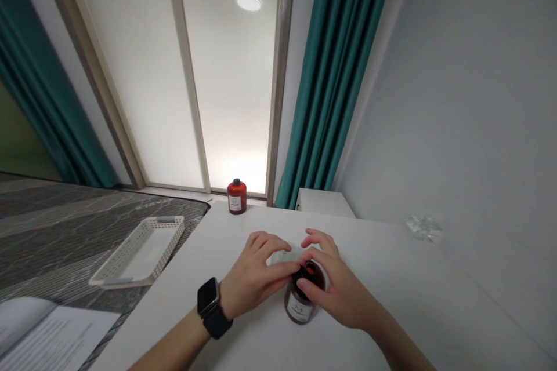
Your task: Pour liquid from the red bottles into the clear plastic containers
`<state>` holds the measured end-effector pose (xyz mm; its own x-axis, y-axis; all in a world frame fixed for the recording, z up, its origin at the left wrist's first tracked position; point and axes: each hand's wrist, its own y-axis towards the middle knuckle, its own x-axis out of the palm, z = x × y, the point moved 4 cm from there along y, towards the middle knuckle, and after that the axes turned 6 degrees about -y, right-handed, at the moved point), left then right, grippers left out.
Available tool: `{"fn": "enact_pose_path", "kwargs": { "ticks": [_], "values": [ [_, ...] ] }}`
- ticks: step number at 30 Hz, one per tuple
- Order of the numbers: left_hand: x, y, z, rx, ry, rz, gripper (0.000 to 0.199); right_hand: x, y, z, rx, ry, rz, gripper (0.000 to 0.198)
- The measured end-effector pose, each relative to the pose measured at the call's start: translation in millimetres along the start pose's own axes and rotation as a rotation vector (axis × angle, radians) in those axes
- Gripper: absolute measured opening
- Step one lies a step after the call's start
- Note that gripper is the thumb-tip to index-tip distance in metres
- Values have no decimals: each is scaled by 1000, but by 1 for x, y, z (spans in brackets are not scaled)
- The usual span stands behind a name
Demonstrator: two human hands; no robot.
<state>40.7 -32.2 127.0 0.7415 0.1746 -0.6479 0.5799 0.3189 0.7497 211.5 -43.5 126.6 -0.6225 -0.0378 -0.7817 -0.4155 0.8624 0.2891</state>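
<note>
A dark brown bottle (299, 306) with a white label stands on the white table (243, 342), in front of me. My right hand (333, 281) curves around its top, thumb and index finger against the neck. The bottle's round mouth shows uncovered between my fingers. My left hand (261, 272), below a black watch, reaches in from the left. Its thumb and fingertips pinch what looks like a small black cap (299, 273) beside the mouth, partly hidden by fingers. Behind both hands lies some clear, crumpled plastic (285, 255), mostly covered.
A red-brown bottle (237, 198) with a black cap stands at the table's far left corner. More crumpled clear plastic (424, 228) lies by the right wall. To the left, a white basket (148, 255) and an open book (61, 336) rest on a grey patterned surface.
</note>
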Motion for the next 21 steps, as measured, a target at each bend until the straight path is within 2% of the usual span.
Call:
{"fn": "enact_pose_path", "kwargs": {
  "ticks": [3,5,9,16,21],
  "values": [
    [3,-4,2,11,-10,72,10,2,-1,3,35,63,11,14],
    [5,-7,2,16,-21,68,8,2,-2,6,46,83,30,15],
    [5,-8,-1,2,-64,-28,8,2,-3,8,42,97,15,17],
    [2,0,-2,-11,-110,-235,30,4,-1,6,49,166,-66,19],
    [3,-1,-1,-30,-121,-214,25,8,-4,10,36,213,-55,23]
  ]
}}
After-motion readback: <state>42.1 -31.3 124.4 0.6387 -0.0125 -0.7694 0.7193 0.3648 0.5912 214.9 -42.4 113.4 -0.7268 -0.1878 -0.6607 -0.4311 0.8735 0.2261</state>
